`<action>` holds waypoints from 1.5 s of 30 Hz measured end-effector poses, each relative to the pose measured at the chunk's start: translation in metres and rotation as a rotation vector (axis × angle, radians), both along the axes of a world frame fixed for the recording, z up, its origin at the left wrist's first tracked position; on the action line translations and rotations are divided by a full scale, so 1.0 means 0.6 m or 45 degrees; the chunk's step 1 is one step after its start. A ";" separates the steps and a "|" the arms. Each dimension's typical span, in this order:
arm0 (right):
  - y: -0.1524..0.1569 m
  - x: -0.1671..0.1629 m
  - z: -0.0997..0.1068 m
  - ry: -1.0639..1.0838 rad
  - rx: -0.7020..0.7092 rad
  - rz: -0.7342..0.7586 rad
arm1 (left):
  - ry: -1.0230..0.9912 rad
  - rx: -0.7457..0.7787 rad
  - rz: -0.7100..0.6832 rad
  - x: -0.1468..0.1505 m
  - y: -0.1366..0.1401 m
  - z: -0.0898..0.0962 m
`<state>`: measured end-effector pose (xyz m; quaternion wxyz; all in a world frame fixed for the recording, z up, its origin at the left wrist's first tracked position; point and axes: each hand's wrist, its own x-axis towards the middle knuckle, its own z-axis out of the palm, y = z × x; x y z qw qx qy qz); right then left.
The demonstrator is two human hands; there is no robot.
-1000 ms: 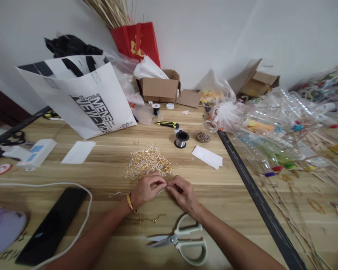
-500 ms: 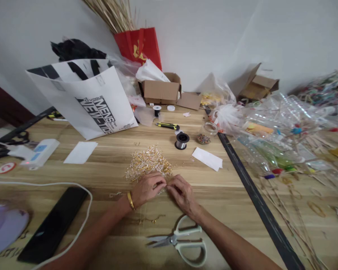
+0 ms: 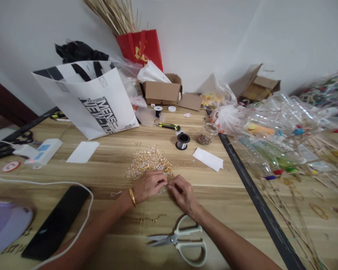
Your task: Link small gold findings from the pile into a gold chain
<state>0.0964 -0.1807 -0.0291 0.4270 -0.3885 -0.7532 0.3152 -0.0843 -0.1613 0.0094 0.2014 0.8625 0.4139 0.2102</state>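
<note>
My left hand [image 3: 150, 185], with a gold bracelet [image 3: 132, 197] on its wrist, is closed in a pinch just in front of a heap of gold and clear beads [image 3: 149, 160]. Fingertip to fingertip with it, my right hand [image 3: 183, 192] is pinched too. Whatever lies between the fingers is too small to name; a bit of clear strand [image 3: 161, 190] shows below them. A short gold chain [image 3: 152, 218] lies nearer me on the wooden table. Beside my right forearm rest scissors [image 3: 180, 240] with pale handles, blades parted.
Behind the beads stand a spool of wire [image 3: 182, 141], a yellow-black cutter knife [image 3: 169, 126] and a glass jar of small beads [image 3: 205, 138]. A black phone [image 3: 56, 221] and white cable [image 3: 90, 208] lie left. Plastic bottles [image 3: 270, 150] crowd the right; a white bag [image 3: 101, 108] stands back left.
The whole view has shifted slightly, so things appear a little further right. Both hands keep the same pinched pose, fingertips together.
</note>
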 end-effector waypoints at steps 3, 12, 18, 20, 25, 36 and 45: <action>0.000 0.000 0.003 -0.002 -0.013 -0.011 | 0.003 -0.031 0.051 0.001 0.003 -0.002; 0.005 0.002 0.005 0.065 -0.107 -0.066 | -0.145 -0.119 0.292 -0.006 0.019 -0.004; 0.008 0.002 -0.001 0.176 -0.245 -0.121 | -0.218 -0.152 0.328 -0.003 0.032 0.003; 0.009 0.001 -0.005 0.185 -0.271 -0.137 | -0.231 -0.153 0.322 -0.002 0.036 0.003; 0.011 0.002 -0.008 0.216 -0.357 -0.162 | -0.218 -0.088 0.292 0.000 0.041 -0.008; 0.015 0.000 -0.007 0.354 -0.555 -0.171 | 0.089 0.117 0.084 0.000 0.037 -0.028; 0.014 0.000 -0.004 0.362 -0.568 -0.166 | 0.223 0.191 0.021 -0.002 0.037 -0.036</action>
